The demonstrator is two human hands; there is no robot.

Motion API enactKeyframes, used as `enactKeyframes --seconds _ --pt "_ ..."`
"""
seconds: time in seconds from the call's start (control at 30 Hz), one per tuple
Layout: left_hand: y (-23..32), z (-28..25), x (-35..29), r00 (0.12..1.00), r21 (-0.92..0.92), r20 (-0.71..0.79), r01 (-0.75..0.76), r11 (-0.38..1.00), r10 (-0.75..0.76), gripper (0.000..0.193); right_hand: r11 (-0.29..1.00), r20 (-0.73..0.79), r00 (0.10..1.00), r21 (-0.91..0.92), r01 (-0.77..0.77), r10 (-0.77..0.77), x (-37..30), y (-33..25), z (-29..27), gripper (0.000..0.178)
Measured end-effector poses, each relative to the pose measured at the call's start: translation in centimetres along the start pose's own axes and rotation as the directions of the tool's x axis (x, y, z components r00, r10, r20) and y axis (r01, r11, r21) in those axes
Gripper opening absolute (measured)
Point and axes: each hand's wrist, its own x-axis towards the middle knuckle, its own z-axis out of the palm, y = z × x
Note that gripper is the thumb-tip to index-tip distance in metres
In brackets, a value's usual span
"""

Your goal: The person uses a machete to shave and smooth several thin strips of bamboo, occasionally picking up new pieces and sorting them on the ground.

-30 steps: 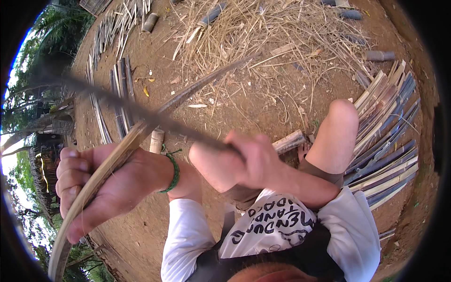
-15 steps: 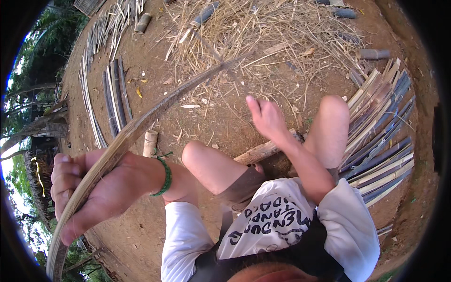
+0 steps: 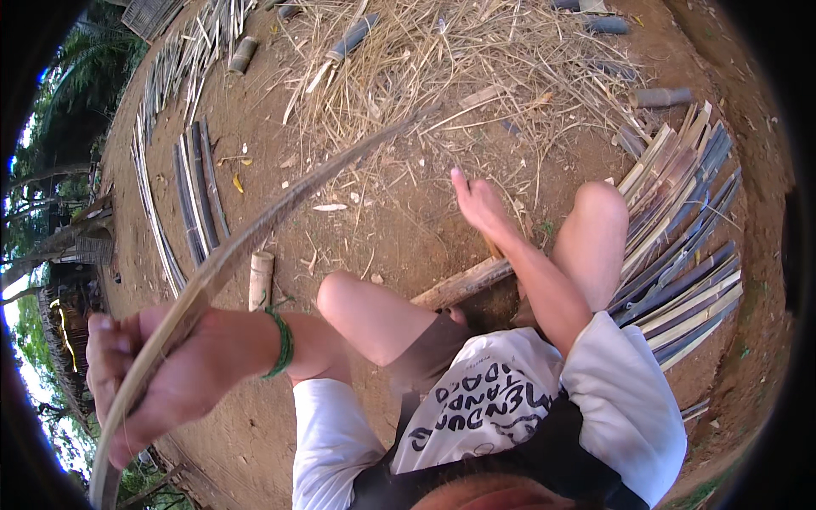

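A long, bent bamboo strip (image 3: 280, 208) runs from the lower left up toward the middle. My left hand (image 3: 166, 374), with a green cord around its wrist, is closed around the lower part of the strip. Beyond the strip's far end and below it, my right hand (image 3: 480, 204) is held between my knees and the straw, thumb stretched out and fingers curled. A tan piece like a wooden handle (image 3: 493, 247) shows beneath that hand; the rest of it is hidden or blurred. The right hand is apart from the strip.
A bamboo pole (image 3: 463, 285) lies by my legs, and a short bamboo piece (image 3: 261, 280) beside my left knee. Split bamboo slats (image 3: 680, 221) are stacked at right. More dark slats (image 3: 195, 191) lie left. Straw-like shavings (image 3: 442, 59) cover the ground ahead.
My left hand has lowered slightly with the bamboo strip. The right hand has shifted a little to the right. The whole view has tilted slightly.
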Motion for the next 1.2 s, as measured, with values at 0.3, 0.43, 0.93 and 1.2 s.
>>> enactKeyframes --seconds 0.3,0.43,0.93,1.2 --pt "-1.9 0.0 1.3 0.999 -0.078 0.017 0.029 0.997 -0.028 0.076 0.997 -0.025 0.999 0.075 0.032 -0.03 3.3 2.5 2.6 0.072" --pt "-1.5 -0.1 1.2 0.997 -0.212 0.072 0.038 0.977 -0.023 0.074 0.987 -0.084 0.983 0.023 -0.159 0.16 7.3 6.9 1.1 0.078" --pt "-4.2 0.3 2.4 0.942 -0.48 0.328 0.233 0.846 -0.073 0.056 0.999 0.063 0.998 -0.041 -0.005 0.008 6.2 4.8 1.9 0.078" --pt "-5.2 2.8 2.5 0.937 -0.531 0.334 0.274 0.802 -0.1 0.053 0.975 -0.064 0.976 -0.065 -0.213 0.209 12.7 11.3 1.9 0.081"
